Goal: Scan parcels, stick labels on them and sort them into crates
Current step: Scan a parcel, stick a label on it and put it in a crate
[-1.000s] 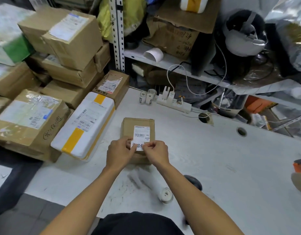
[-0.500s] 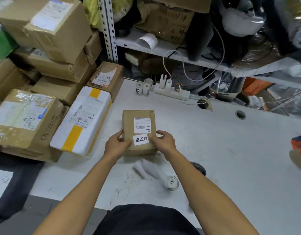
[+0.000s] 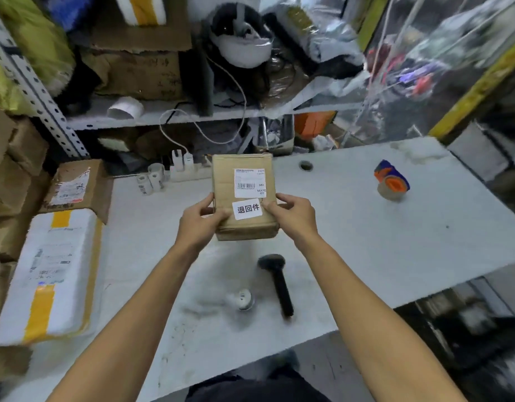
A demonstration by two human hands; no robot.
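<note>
While both hands [image 3: 198, 224] [image 3: 291, 214] grip it, parcel [image 3: 244, 195] points lengthwise away, label [image 3: 248, 208] up.

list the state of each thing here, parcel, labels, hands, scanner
small brown parcel: lifted, gripped at both sides
return sticker: stuck flat below the barcode label
left hand: gripping parcel
right hand: gripping parcel
black scanner: lying on table, untouched

Two bare forearms rise from the bottom corners toward the centre of the frame, with no sleeves, watch or jewellery showing. The left hand [image 3: 198, 224] and right hand [image 3: 292, 214] are ungloved. Dark clothing [image 3: 250, 387] fills the bottom centre.
</note>
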